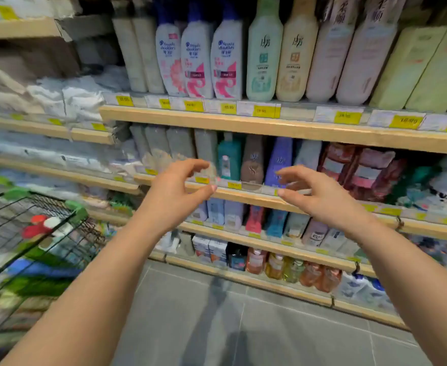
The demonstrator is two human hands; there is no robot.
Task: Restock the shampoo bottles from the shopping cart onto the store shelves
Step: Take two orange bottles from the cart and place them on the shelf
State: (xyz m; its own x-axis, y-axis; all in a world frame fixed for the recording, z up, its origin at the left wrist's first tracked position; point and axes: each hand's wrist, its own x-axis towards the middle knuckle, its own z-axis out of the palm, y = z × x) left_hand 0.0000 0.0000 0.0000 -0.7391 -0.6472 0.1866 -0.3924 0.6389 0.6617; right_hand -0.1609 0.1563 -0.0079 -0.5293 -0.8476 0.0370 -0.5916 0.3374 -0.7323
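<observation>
My left hand and my right hand are both raised in front of the second shelf, fingers curled and apart, holding nothing. Between them, on that shelf, stand a teal bottle, a brown bottle and a purple bottle. The top shelf carries white-and-pink shampoo bottles, a green bottle and a cream bottle. The shopping cart stands at the lower left with red-capped and white-capped bottles inside.
Lower shelves hold small bottles and boxes, with orange pump bottles on the bottom row. Folded white textiles fill the shelving at the left. Grey tiled floor lies between me and the shelves.
</observation>
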